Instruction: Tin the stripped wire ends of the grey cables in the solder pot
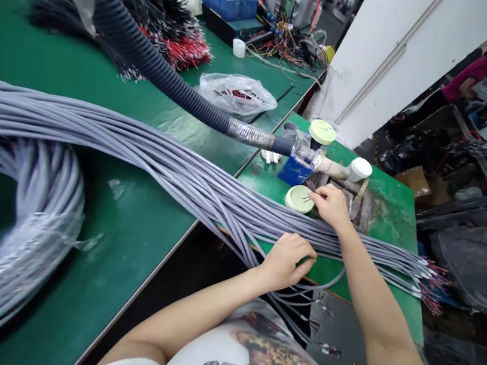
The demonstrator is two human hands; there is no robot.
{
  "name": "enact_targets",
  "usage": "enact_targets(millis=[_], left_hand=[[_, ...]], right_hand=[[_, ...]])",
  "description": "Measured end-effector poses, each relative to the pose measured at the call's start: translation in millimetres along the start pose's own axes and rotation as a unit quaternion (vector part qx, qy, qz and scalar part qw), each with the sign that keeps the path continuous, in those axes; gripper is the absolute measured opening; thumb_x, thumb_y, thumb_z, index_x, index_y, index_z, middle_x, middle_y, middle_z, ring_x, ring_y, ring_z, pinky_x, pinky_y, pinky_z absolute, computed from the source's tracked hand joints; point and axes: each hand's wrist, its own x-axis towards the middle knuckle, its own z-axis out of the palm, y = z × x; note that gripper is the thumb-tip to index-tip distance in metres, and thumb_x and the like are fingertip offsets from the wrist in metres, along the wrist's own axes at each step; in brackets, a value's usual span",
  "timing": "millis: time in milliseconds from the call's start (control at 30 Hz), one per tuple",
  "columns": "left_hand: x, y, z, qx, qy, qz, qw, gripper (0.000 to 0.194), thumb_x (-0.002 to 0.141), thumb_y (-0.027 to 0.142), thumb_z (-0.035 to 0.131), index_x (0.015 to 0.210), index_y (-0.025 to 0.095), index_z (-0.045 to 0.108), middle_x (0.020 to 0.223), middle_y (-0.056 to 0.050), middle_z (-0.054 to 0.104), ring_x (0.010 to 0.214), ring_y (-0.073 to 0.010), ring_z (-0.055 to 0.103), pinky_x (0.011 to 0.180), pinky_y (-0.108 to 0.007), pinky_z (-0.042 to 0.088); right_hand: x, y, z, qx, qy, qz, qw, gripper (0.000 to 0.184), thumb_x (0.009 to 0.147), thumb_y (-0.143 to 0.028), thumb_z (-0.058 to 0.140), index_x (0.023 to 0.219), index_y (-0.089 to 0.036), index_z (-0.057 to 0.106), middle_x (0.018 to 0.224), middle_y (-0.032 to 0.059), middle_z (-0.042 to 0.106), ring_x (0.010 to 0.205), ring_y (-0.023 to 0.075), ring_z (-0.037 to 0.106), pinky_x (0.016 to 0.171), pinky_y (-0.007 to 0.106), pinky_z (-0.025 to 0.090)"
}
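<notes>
Across the green workbench (127, 238) a bundle of grey cables (148, 148) is laid (its wire ends fanned out for access); thin wires (309, 193) are pinched by the right hand (329, 205) over a pale round disc (299, 199), while the cables are steadied by the closed fingers of the left hand (286, 262).

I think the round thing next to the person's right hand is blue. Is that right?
Not quite: it is pale green, not blue. The head view shows the round thing next to the right hand.

Green workbench (127, 238); white pillar (391, 64)
</notes>
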Motion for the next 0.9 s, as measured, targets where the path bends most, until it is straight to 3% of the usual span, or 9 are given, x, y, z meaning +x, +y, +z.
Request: enact_targets(millis=[233,400,500,633,767,900], left_hand=[[-0.6,-5.7,4.6,-0.003,-0.003,0.006,1.000,0.013,0.086,0.020,0.051,0.090,0.020,0.063,0.089,-0.005,0.069,0.087,-0.0184,0.058,0.080,-0.035,0.034],[2.1,-2.2,-0.1,-0.013,-0.008,-0.005,1.000,0.012,0.086,0.020,0.051,0.089,0.020,0.063,0.088,-0.005,0.070,0.086,-0.0181,0.058,0.079,-0.035,0.034],[5.6,1.0,-6.6,-0.021,-0.033,-0.020,0.999,0.009,0.086,0.021,0.054,0.086,0.019,0.063,0.087,-0.004,0.070,0.084,-0.0177,0.058,0.078,-0.034,0.033],[8.6,4.1,-13.8,-0.033,-0.055,-0.039,0.997,0.008,0.085,0.023,0.056,0.083,0.019,0.063,0.085,-0.002,0.069,0.083,-0.0173,0.057,0.077,-0.033,0.033],[8.4,5.6,-15.4,-0.034,-0.059,-0.045,0.997,0.008,0.086,0.023,0.055,0.085,0.020,0.063,0.086,-0.002,0.069,0.084,-0.0173,0.057,0.078,-0.033,0.032],[7.6,5.9,-14.5,-0.029,-0.063,-0.047,0.996,0.010,0.087,0.024,0.054,0.085,0.020,0.063,0.086,-0.003,0.069,0.084,-0.0177,0.057,0.077,-0.033,0.032]], right_hand=[[4.7,0.5,14.7,-0.060,-0.011,0.001,0.998,0.022,0.079,-0.033,0.057,0.067,-0.018,0.067,0.071,0.0021,0.054,0.066,0.0149,0.050,0.060,0.027,0.031],[4.5,6.8,0.4,-0.042,0.006,-0.001,0.999,0.024,0.078,-0.036,0.059,0.065,-0.017,0.067,0.069,0.0020,0.055,0.064,0.0140,0.050,0.061,0.027,0.033],[3.6,34.1,-20.5,-0.042,0.069,0.009,0.997,0.026,0.077,-0.038,0.059,0.064,-0.016,0.066,0.066,0.0022,0.055,0.063,0.0142,0.050,0.061,0.027,0.034],[-0.3,87.7,-38.2,-0.077,0.134,0.090,0.984,0.029,0.074,-0.039,0.060,0.058,-0.016,0.063,0.061,0.0027,0.056,0.060,0.0145,0.048,0.059,0.027,0.033],[-5.4,123.1,-32.7,-0.096,0.136,0.153,0.974,0.032,0.072,-0.041,0.058,0.053,-0.016,0.061,0.054,0.0022,0.054,0.056,0.0146,0.046,0.056,0.027,0.030],[-6.1,133.1,-22.4,-0.100,0.136,0.176,0.970,0.033,0.072,-0.043,0.057,0.053,-0.016,0.061,0.052,0.0024,0.054,0.055,0.0148,0.046,0.055,0.028,0.030]])
